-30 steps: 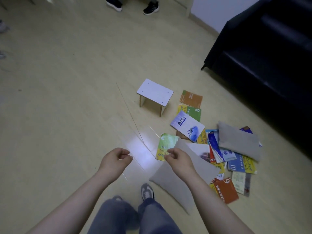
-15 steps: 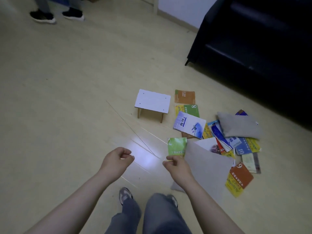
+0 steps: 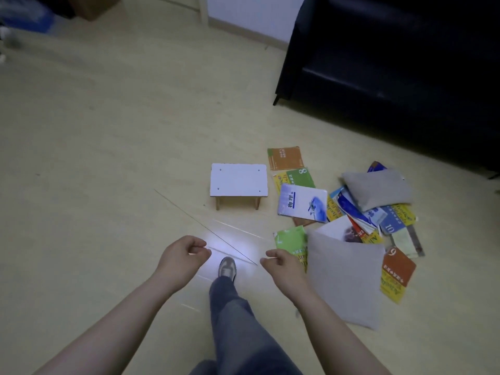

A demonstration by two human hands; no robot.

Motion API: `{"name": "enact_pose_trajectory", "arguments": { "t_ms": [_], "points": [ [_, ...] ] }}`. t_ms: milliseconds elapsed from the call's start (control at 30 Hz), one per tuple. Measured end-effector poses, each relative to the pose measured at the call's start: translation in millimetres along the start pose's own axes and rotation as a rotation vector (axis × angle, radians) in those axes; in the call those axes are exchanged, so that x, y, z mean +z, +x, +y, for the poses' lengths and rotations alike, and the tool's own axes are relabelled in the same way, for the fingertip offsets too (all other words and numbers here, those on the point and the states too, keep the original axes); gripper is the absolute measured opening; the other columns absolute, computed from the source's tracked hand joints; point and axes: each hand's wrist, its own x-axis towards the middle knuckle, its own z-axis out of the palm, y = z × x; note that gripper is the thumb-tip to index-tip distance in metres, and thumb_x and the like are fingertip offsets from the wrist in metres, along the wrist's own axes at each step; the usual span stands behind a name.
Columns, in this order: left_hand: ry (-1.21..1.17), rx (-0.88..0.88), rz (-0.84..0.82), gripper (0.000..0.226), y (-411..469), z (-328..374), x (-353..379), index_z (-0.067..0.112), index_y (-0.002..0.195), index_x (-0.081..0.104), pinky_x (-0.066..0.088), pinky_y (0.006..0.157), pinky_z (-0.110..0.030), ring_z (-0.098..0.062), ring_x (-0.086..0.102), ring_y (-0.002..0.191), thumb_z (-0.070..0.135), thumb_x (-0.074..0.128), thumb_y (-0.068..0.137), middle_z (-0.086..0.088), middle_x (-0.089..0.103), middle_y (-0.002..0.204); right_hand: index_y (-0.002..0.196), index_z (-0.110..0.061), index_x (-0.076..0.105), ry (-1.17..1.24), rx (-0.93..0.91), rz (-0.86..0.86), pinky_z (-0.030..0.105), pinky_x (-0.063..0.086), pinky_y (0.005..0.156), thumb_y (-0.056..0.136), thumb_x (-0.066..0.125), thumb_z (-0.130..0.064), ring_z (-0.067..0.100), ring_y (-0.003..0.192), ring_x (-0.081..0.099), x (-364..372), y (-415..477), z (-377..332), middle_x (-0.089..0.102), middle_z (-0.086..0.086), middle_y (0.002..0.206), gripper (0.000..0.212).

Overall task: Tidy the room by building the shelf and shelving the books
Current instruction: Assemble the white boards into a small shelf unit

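Leg: a leg in blue jeans rises from the bottom centre of the frame, ending in a grey sneaker on the pale wooden floor.
Left hand: the left hand, just left of the sneaker, has its fingers curled in with the thumb on the forefinger and holds nothing.
Right hand: the right hand, right of the sneaker, is curled the same way with nothing visible in it.
Grey panel: a flat grey rectangular board lies just right of the right hand, over the near edge of the books.
Books: the scattered heap of colourful paperback books spreads on the floor at centre right. A second grey flat panel lies on its far side.
Shelf: a small white-topped wooden shelf piece on short legs stands at frame centre, just left of the books.
Sofa: a black sofa fills the upper right.
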Motion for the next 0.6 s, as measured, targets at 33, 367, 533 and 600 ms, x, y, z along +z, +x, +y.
{"name": "enact_pose_trajectory", "arguments": {
  "t_ms": [33, 367, 533, 600],
  "points": [
    [0.007, 0.010, 0.002, 0.019, 11, 6, -7, 0.015, 0.105, 0.065, 0.041, 0.067, -0.020, -0.016, 0.058, 0.086, 0.019, 0.065, 0.087, 0.004, 0.066, 0.092, 0.120, -0.013, 0.061, 0.017, 0.004, 0.004, 0.021, 0.039, 0.076, 0.090, 0.062, -0.028, 0.014, 0.093, 0.058, 3, 9, -9, 0.066, 0.001, 0.105, 0.034],
    [0.104, 0.058, -0.030, 0.014, 125, 74, -66, 0.016, 0.102, 0.063, 0.037, 0.061, -0.011, -0.009, 0.055, 0.083, 0.019, 0.063, 0.088, 0.007, 0.063, 0.091, 0.117, -0.013, 0.062, 0.015, 0.067, 0.025, 0.021, 0.037, 0.078, 0.089, 0.062, -0.026, 0.014, 0.092, 0.056, 9, 92, -98, 0.063, 0.004, 0.109, 0.031],
    [0.144, 0.071, -0.118, 0.017, 182, 92, -78, 0.013, 0.104, 0.065, 0.038, 0.066, -0.010, -0.014, 0.058, 0.087, 0.017, 0.065, 0.087, 0.003, 0.064, 0.093, 0.118, -0.012, 0.061, 0.086, 0.144, 0.059, 0.023, 0.039, 0.078, 0.090, 0.062, -0.025, 0.015, 0.094, 0.057, 13, 122, -120, 0.062, 0.003, 0.107, 0.031],
    [0.172, 0.076, -0.169, 0.019, 210, 99, -84, 0.012, 0.105, 0.065, 0.039, 0.068, -0.010, -0.016, 0.058, 0.091, 0.017, 0.066, 0.087, 0.001, 0.064, 0.095, 0.118, -0.011, 0.062, 0.132, 0.200, 0.088, 0.024, 0.040, 0.079, 0.090, 0.062, -0.026, 0.018, 0.098, 0.059, 18, 134, -128, 0.064, 0.004, 0.111, 0.032]
  ]
}}
